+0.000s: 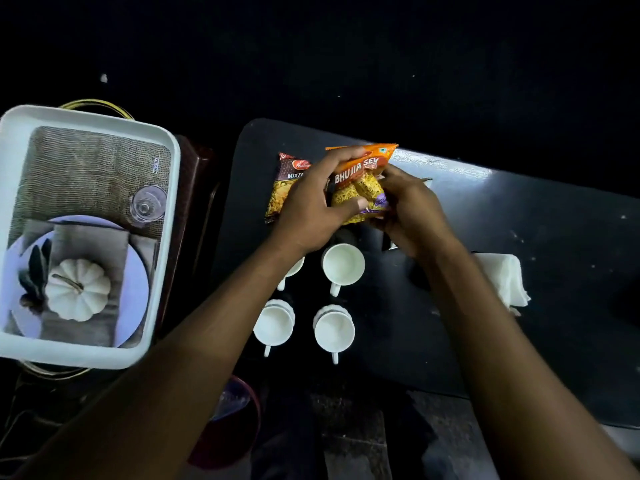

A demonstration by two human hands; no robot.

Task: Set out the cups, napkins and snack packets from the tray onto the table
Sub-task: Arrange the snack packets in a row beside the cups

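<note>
Both hands hold an orange Bhujia Sev snack packet above the far part of the dark table. My left hand grips its left side and my right hand its right side. A brown Mixture packet lies flat on the table just left of it, partly under my left hand. Several white cups stand near the front: one, one, one, and another mostly hidden by my left wrist. A folded white napkin lies to the right.
A white tray with a printed picture of a plate, pumpkin and glass sits to the left on a dark stand. The surroundings are very dark. A dark red round object is on the floor below the table's front edge.
</note>
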